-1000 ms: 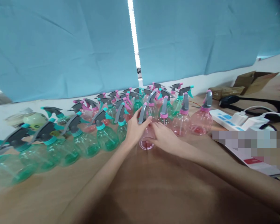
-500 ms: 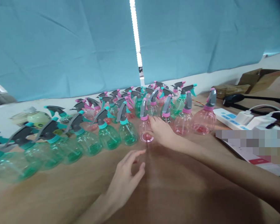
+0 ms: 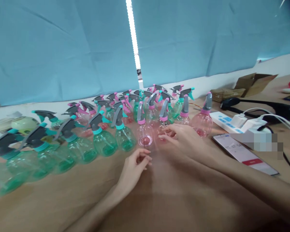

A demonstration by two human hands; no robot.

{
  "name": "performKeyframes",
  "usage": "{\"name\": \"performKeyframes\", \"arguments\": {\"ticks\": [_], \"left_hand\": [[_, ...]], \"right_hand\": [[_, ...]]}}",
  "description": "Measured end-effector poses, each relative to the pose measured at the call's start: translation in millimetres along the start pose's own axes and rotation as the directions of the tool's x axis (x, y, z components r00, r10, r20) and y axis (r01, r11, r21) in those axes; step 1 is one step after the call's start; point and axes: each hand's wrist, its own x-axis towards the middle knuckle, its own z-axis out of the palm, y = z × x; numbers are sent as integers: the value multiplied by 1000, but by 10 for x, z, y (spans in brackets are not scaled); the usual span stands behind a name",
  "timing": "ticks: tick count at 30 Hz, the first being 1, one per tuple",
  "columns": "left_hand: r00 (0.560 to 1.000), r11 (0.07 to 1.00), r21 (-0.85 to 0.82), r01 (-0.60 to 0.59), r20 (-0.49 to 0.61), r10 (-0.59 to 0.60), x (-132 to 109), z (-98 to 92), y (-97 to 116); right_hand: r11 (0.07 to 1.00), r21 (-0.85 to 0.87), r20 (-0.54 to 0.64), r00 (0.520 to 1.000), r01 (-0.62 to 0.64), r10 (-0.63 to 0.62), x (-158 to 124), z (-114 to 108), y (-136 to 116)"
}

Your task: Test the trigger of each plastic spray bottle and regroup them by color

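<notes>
Over the wooden table, my left hand (image 3: 136,164) is loosely curled, with a gap between thumb and fingers and nothing held. Just beyond it stands an upright pink spray bottle (image 3: 145,132), which neither hand touches. My right hand (image 3: 182,138) has its thumb and fingers apart, in front of another pink spray bottle (image 3: 163,120) whose lower part it partly covers; whether they touch, I cannot tell. Right of that stand two more pink bottles, one a spray bottle (image 3: 202,120) at the row's end. On the left runs a row of green spray bottles (image 3: 105,143).
Behind the front row stand more pink and green spray bottles (image 3: 108,111). At right lie a phone (image 3: 241,153), a white power strip (image 3: 226,121) with chargers and cables, a black strap-like object (image 3: 232,103) and an open cardboard box (image 3: 252,84). A blue cloth (image 3: 87,48) hangs behind.
My right hand has left the first pink spray bottle and moved right, to the neighbouring one. My left hand's fingers have curled in. The view has shifted slightly right.
</notes>
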Motion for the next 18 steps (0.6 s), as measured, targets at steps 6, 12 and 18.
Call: {"name": "performKeyframes", "arguments": {"ticks": [6,12,18], "left_hand": [[943,947,297,122,-332,-17,377,-100,205],[932,804,549,229,-362,-18,710,-161,398],[949,716,662,221,-315,-2,785,-159,377]], "right_hand": [[993,10,-123,986,-116,116,-47,-95,272],[991,18,-170,976,-134,135,37,55,292],[991,34,-123,983,-132,136,197,217,303]]}}
